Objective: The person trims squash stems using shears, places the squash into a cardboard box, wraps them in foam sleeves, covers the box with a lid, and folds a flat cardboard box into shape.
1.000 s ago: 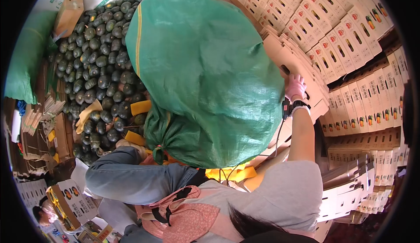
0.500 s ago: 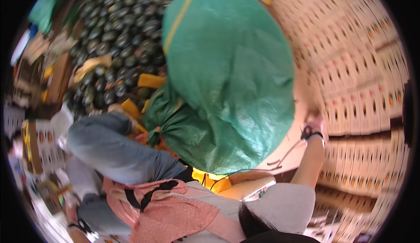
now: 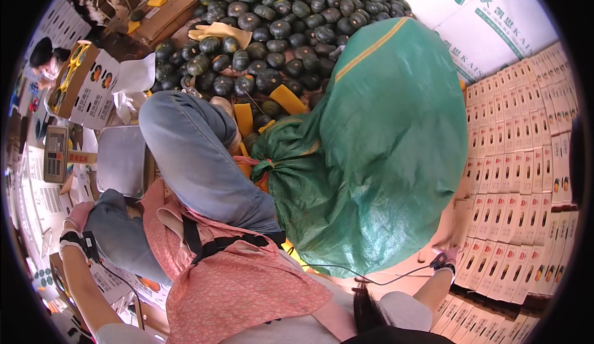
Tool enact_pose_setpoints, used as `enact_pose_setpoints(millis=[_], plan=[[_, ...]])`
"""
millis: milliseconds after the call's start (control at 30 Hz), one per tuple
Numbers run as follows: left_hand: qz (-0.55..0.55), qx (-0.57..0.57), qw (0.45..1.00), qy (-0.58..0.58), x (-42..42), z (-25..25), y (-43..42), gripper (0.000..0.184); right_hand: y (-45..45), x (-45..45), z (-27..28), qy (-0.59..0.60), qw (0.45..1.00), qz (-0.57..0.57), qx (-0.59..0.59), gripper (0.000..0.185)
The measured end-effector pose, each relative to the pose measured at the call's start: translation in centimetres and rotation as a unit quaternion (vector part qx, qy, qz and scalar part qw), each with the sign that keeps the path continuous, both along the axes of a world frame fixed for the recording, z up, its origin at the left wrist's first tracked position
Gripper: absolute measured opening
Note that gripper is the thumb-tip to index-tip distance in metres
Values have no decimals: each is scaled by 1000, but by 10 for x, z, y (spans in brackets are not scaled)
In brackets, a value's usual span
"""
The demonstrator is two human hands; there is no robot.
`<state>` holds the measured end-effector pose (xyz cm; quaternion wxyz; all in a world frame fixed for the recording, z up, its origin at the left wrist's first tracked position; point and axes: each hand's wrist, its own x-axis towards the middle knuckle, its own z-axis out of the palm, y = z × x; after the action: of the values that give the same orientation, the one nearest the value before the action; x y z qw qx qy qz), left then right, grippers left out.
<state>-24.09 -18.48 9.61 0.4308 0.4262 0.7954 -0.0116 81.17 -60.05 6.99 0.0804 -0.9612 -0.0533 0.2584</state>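
My left hand [image 3: 78, 215], with a black strap at its wrist, is beside my bent knee and the weighing scale [image 3: 120, 161]; its fingers are too small to make out. Out to the right, my right hand [image 3: 450, 255] is beside the stacked cartons [image 3: 501, 220], thumb apart from the fingers and nothing seen in it. A large, full green woven sack [image 3: 396, 139] lies in front of me, its gathered neck pointing left toward my leg. Neither hand touches the sack.
A heap of dark green squashes [image 3: 278, 28] covers the floor ahead. A yellow glove [image 3: 219, 32] lies on it. White printed sheeting [image 3: 476, 16] stands behind the sack. Left are an open printed carton [image 3: 93, 87] and a person [image 3: 46, 59]. A cable [image 3: 396, 280] runs to my right wrist.
My view has swung right and steadied, so the sack, squashes and cartons sit differently. My left hand, at the lower edge before, now shows beside my knee. My right hand stays by the cartons.
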Motion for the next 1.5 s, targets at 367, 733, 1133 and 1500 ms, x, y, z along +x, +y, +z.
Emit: enact_pose_setpoints(millis=[367, 733, 1133, 1500], plan=[[4, 14, 999, -46, -6, 3, -14, 32, 4, -69, 8, -133, 990, 14, -42, 80], [-381, 53, 895, 226, 39, 13, 10, 49, 95, -211, 87, -233, 968, 51, -78, 118], [-532, 88, 810, 229, 61, -34, 105, 53, 120, -319, 138, -292, 918, 70, -260, 119], [-597, 88, 768, 215, 83, -50, 137, 56, 145, -362, 174, -303, 927, 25, -221, 113]])
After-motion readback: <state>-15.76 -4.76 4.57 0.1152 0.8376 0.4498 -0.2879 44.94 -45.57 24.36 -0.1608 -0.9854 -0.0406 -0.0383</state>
